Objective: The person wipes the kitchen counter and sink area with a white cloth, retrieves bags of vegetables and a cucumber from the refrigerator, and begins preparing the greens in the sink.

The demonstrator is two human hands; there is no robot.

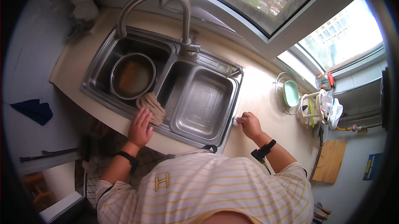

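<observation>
My left hand [140,129] rests at the front rim of the double-bowl stainless steel sink [165,90]. Its outstretched fingertips touch a crumpled beige cloth [151,107] draped over the rim and divider. My right hand [250,124] pinches a small white wad [236,120], perhaps tissue or cloth, against the counter beside the sink's right edge. A round metal pot [133,76] with brownish liquid stands in the left bowl; a orange-brown patch shows in it. Over the right bowl sits a perforated steel drain tray [204,102] with small droplets or specks.
A curved steel faucet [186,18] rises behind the bowls. On the right of the beige countertop [265,99] are a green dish [290,93] in a wire rack, a white utensil holder [312,105] and a red-lidded jar [329,80]. A wooden cutting board [329,161] stands farther right. An open window sash [268,45] juts inward.
</observation>
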